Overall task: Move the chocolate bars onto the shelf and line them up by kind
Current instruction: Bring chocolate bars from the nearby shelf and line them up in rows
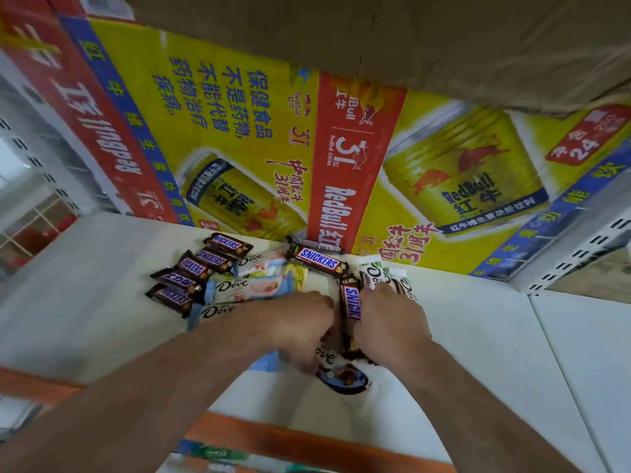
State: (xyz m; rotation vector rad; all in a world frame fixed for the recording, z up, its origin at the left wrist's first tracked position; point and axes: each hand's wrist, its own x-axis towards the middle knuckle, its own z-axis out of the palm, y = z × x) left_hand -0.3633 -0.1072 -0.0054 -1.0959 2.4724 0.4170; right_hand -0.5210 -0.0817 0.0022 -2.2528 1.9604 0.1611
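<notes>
2 hands met over the middle of the pile. The right hand (389, 324) was curled round the near end of a Snickers (351, 303) that pointed away from the person, its lower part hidden between the hands. The left hand (300, 322) lay just beside it, with bent fingers pressed down on the bars. Whether it gripped anything I could not tell, because its fingertips were hidden. Below the hands a Dove (329, 361) showed only partly.

To the left, pale Dove bars (246, 286) lay side by side, and beyond them stood a row of 5 small Snickers (201, 268). Behind the hands a loose Snickers (317, 261) lay slanted, and some brown-and-white Doves (375, 273) sat near the right hand. Everything rested on the white shelf (102, 302), in front of a yellow carton (239, 131).

I think the danger was in the overlap. The wrappers looked smooth and the bars lay on each other, so pulling the gripped bar out could drag its neighbours and mix the kinds again. A wide sweep of the left forearm could also push the finished row out of line.
</notes>
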